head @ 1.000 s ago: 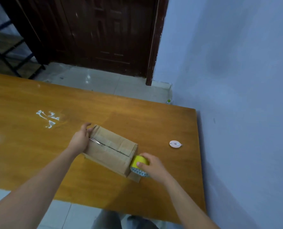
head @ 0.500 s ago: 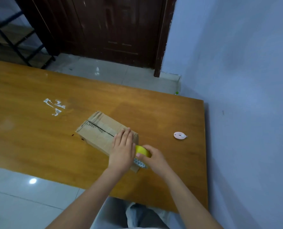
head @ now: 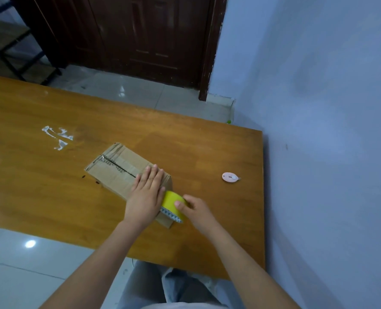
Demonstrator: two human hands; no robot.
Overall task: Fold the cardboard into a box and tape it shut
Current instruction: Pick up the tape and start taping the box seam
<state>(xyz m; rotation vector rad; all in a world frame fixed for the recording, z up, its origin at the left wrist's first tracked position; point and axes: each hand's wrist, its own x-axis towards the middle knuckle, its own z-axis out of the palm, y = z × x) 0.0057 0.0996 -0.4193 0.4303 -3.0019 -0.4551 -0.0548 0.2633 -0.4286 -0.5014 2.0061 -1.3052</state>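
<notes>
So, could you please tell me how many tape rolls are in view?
1: the yellow tape roll at the cardboard box's near end, held by the right hand. None other shows.

A brown cardboard box [head: 120, 172], folded into shape, lies on the tabletop [head: 51, 186] at a slant, its two top flaps closed with a dark seam running lengthwise between them. A yellow tape roll [head: 172, 202] with a white-and-blue patterned rim sits at the box's near end, touching the cardboard at the corner closest to the tabletop's front edge.
</notes>
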